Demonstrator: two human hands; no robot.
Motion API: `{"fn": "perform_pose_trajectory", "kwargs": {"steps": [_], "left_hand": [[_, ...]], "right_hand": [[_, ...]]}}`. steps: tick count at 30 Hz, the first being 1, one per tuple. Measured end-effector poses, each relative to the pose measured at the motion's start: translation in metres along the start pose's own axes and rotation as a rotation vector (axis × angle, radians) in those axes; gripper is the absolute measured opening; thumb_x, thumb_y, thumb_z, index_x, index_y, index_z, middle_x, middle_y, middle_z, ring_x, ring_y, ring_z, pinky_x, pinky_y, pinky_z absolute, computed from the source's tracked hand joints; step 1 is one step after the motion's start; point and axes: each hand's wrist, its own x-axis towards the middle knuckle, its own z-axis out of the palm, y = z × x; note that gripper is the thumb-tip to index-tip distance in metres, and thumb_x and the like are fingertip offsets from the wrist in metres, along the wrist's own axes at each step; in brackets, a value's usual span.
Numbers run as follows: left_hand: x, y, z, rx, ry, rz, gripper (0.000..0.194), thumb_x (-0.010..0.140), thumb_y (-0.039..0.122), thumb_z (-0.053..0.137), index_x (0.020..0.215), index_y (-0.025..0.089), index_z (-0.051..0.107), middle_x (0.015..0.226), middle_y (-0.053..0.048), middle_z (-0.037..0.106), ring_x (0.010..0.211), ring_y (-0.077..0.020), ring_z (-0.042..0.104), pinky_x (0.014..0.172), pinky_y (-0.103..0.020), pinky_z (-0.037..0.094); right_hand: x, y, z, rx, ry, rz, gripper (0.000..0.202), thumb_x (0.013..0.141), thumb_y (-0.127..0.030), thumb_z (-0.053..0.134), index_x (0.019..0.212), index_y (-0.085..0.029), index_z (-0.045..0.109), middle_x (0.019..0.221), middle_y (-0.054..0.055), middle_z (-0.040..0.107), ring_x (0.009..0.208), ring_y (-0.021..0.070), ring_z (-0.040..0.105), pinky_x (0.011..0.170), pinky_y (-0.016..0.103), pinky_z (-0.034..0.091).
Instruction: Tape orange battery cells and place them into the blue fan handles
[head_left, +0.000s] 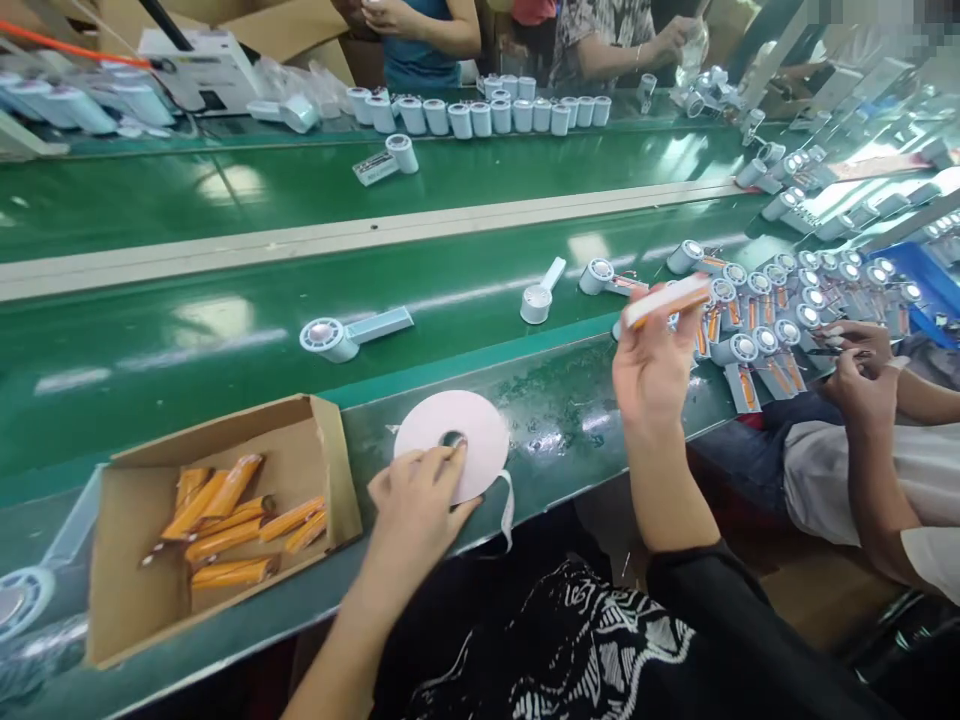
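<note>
My left hand [420, 500] grips a flat roll of white tape [480, 430] lying on the table's edge, its fingertips at the core hole and its thumb by the near rim. A loose tape end [508, 510] curls down from the roll's right side. Raised over the table on the right, my right hand [654, 365] pinches an orange battery pack [686, 295] with a white strip along its upper side. To the left of the roll, a cardboard box [341, 480] holds several orange battery packs [229, 525].
A green conveyor belt [187, 350] runs behind the table, carrying white fan-like units [324, 338]. Many more units crowd the right, beside a co-worker's hands [855, 375]. One unit [22, 600] lies left of the box. White cylinders [435, 117] line the far side, where other people stand.
</note>
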Motion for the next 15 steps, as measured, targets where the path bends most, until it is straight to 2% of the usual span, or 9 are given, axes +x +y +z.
{"fn": "perform_pose_trajectory", "kwargs": {"steps": [2, 3, 5, 7, 9, 11, 13, 15], "left_hand": [[0.025, -0.019, -0.016, -0.011, -0.115, 0.046, 0.061, 0.089, 0.047, 0.082, 0.144, 0.024, 0.07, 0.144, -0.013, 0.07, 0.127, -0.0417, 0.055, 0.097, -0.055, 0.047], [0.046, -0.024, -0.027, -0.044, -0.144, 0.077, 0.058, 0.092, 0.05, 0.076, 0.144, 0.024, 0.07, 0.145, -0.012, 0.069, 0.129, -0.041, 0.055, 0.1, -0.055, 0.047], [0.105, -0.02, -0.047, -0.131, -0.16, 0.116, 0.049, 0.104, 0.053, 0.057, 0.142, 0.026, 0.071, 0.142, -0.011, 0.071, 0.13, -0.0377, 0.055, 0.107, -0.053, 0.047], [0.181, -0.005, -0.057, -0.17, -0.167, 0.019, 0.051, 0.111, 0.051, 0.038, 0.139, 0.024, 0.072, 0.138, -0.012, 0.073, 0.128, -0.0345, 0.057, 0.112, -0.053, 0.046], [0.257, 0.013, -0.055, -0.166, -0.158, -0.104, 0.055, 0.113, 0.047, 0.03, 0.138, 0.018, 0.07, 0.143, -0.015, 0.069, 0.133, -0.035, 0.053, 0.117, -0.057, 0.043], [0.318, 0.029, -0.045, -0.175, -0.155, -0.169, 0.054, 0.114, 0.044, 0.029, 0.138, 0.016, 0.069, 0.148, -0.017, 0.064, 0.137, -0.0353, 0.051, 0.114, -0.057, 0.046], [0.354, 0.043, -0.03, -0.227, -0.193, -0.135, 0.05, 0.113, 0.047, 0.034, 0.134, 0.021, 0.072, 0.143, -0.015, 0.068, 0.134, -0.0346, 0.056, 0.11, -0.054, 0.05], [0.367, 0.06, -0.014, -0.295, -0.232, -0.001, 0.049, 0.112, 0.052, 0.039, 0.134, 0.024, 0.073, 0.138, -0.012, 0.072, 0.129, -0.0314, 0.061, 0.109, -0.048, 0.051]], "right_hand": [[-0.009, 0.01, -0.023, -0.019, -0.022, 0.128, 0.07, 0.083, -0.036, 0.092, 0.145, -0.045, 0.062, 0.124, -0.003, 0.074, 0.118, 0.0171, 0.076, 0.093, 0.026, 0.069], [-0.017, 0.017, -0.032, -0.009, -0.025, 0.188, 0.07, 0.08, -0.038, 0.095, 0.143, -0.044, 0.064, 0.119, -0.003, 0.076, 0.112, 0.017, 0.078, 0.088, 0.026, 0.069], [-0.031, 0.03, -0.044, 0.022, -0.004, 0.26, 0.068, 0.077, -0.041, 0.098, 0.137, -0.041, 0.067, 0.114, -0.002, 0.077, 0.106, 0.0177, 0.079, 0.084, 0.027, 0.07], [-0.038, 0.038, -0.05, 0.041, 0.035, 0.279, 0.066, 0.075, -0.042, 0.1, 0.133, -0.039, 0.068, 0.116, -0.002, 0.078, 0.108, 0.019, 0.079, 0.09, 0.032, 0.07], [-0.041, 0.037, -0.054, 0.053, 0.076, 0.277, 0.064, 0.074, -0.042, 0.101, 0.129, -0.039, 0.07, 0.118, -0.001, 0.079, 0.109, 0.0195, 0.078, 0.097, 0.037, 0.069], [-0.041, 0.031, -0.06, 0.061, 0.111, 0.272, 0.062, 0.072, -0.041, 0.102, 0.126, -0.038, 0.073, 0.119, -0.001, 0.079, 0.109, 0.0196, 0.079, 0.096, 0.038, 0.069], [-0.043, 0.022, -0.071, 0.058, 0.145, 0.255, 0.06, 0.07, -0.039, 0.104, 0.123, -0.038, 0.076, 0.12, -0.001, 0.079, 0.107, 0.0202, 0.08, 0.09, 0.036, 0.07], [-0.045, 0.016, -0.087, 0.047, 0.172, 0.239, 0.059, 0.066, -0.037, 0.106, 0.118, -0.037, 0.078, 0.12, -0.001, 0.08, 0.103, 0.0214, 0.081, 0.084, 0.036, 0.071]]}}
